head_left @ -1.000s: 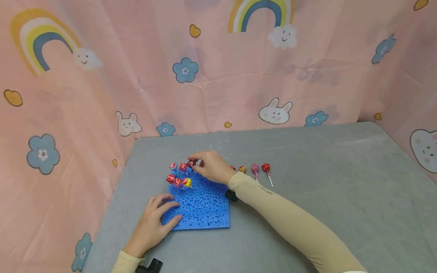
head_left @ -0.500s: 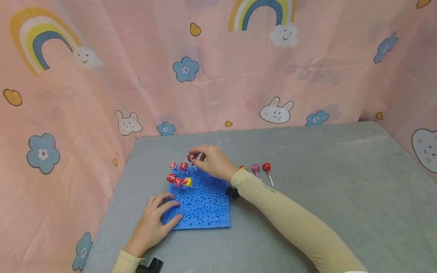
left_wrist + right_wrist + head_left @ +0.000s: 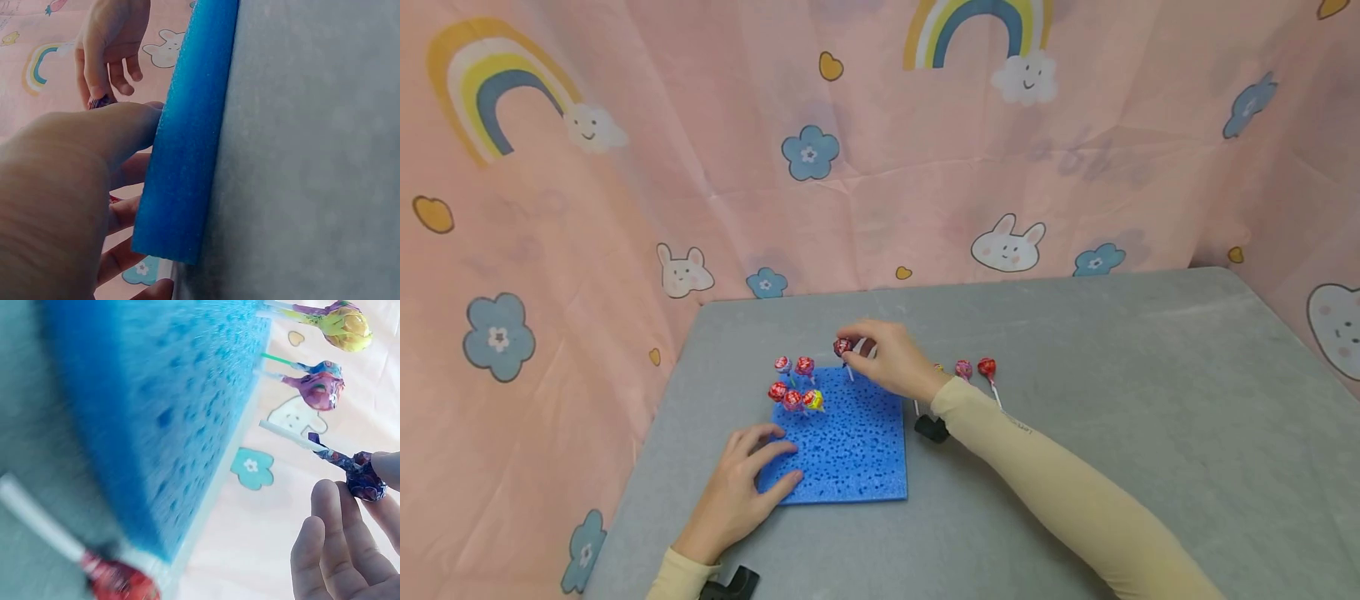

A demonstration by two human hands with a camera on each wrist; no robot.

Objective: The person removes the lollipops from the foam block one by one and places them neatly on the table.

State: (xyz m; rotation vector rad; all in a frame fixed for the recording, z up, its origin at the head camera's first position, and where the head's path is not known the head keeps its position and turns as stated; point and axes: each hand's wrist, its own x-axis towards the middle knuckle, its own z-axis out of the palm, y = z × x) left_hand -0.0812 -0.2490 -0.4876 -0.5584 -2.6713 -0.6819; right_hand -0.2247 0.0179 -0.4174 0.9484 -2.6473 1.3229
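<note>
My right hand (image 3: 893, 360) pinches a dark-wrapped lollipop (image 3: 842, 347) by its candy head, above the far edge of a blue foam board (image 3: 850, 454). In the right wrist view, the bare white stick (image 3: 290, 435) of that lollipop points free in the air. Two rows of lollipops stand in the board's far left corner, among them a yellow one (image 3: 812, 400) and a red one (image 3: 777, 391). My left hand (image 3: 737, 487) rests on the board's left edge, fingers spread and slightly bent. The left wrist view shows its thumb (image 3: 134, 122) against the foam.
Right of the board several lollipops lie on the grey table (image 3: 1075, 433), including a red one (image 3: 987, 367) and a pink one (image 3: 963, 368). My right forearm partly covers that row. A pink printed curtain (image 3: 880, 200) hangs behind the table.
My right hand has lifted the dark lollipop up from the back row, then carried it to the right along the far edge. The left hand and the board stay put.
</note>
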